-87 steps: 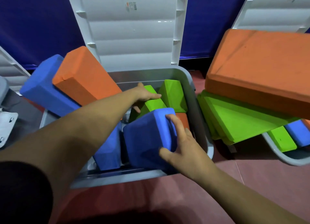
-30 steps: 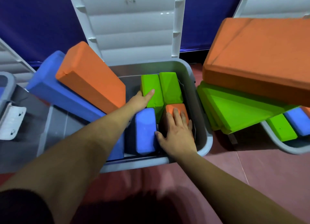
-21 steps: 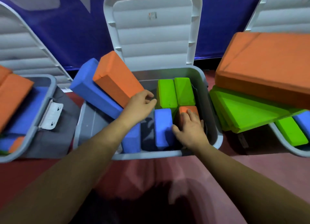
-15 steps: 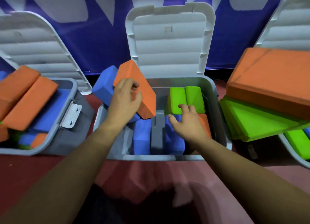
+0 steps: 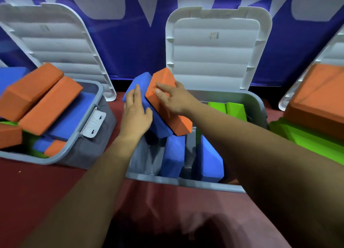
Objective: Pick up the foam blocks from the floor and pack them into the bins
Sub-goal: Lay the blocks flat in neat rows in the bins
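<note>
The orange foam block (image 5: 168,106) and a blue foam block (image 5: 149,110) lean side by side, touching, tilted over the left rim of the middle bin (image 5: 186,183), with their lower ends inside it. The left hand (image 5: 135,115) lies flat on the blue block, fingers straight and close together, thumb out toward the orange one. The right hand (image 5: 175,97) rests on the orange block's upper face with its fingers spread and straight. Two more blue blocks (image 5: 173,154) stand on edge against the bin's near wall, and two green blocks (image 5: 234,108) sit at its far right corner. The bin's white lid (image 5: 214,52) stands open. The left bin (image 5: 74,145) holds piled orange and blue blocks on the red floor (image 5: 46,192).
</note>
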